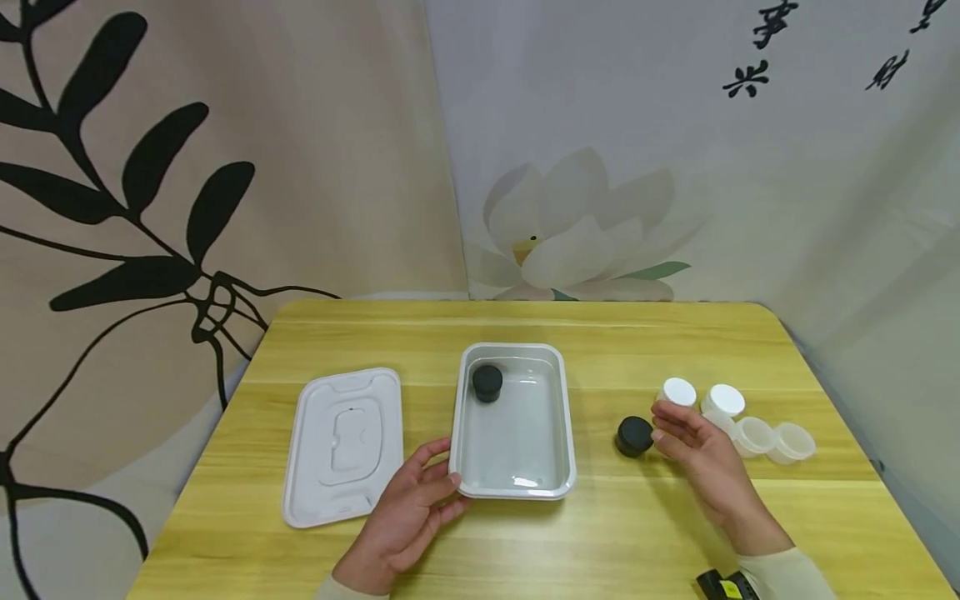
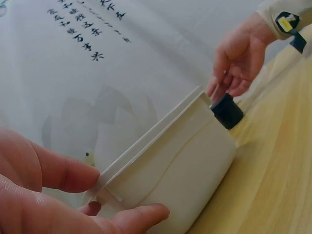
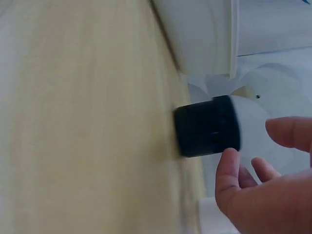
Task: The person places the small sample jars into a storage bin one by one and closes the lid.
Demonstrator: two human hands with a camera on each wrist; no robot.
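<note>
A white rectangular container [image 1: 517, 487] stands on the table, a small black jar [image 1: 487, 382] inside near its far left corner. My left hand [image 1: 405, 512] holds the container's near left corner, thumb and fingers at the rim and outer wall [image 2: 180, 165]. Right of the container is a second black jar [image 1: 634, 436]. Close on that jar's right is my right hand [image 1: 705, 462], its fingers loosely bent. In the right wrist view the thumb stays apart from the jar [image 3: 207, 127], and one fingertip [image 3: 228, 158] is right at the jar's edge.
Left of the container lies a white lid [image 1: 348, 450]. Beyond the right hand stand two white-topped jars [image 1: 678, 392] and two translucent cups [image 1: 794, 442], grouped on the right of the wooden table [image 1: 600, 550]. Printed curtains [image 1: 360, 150] hang behind it.
</note>
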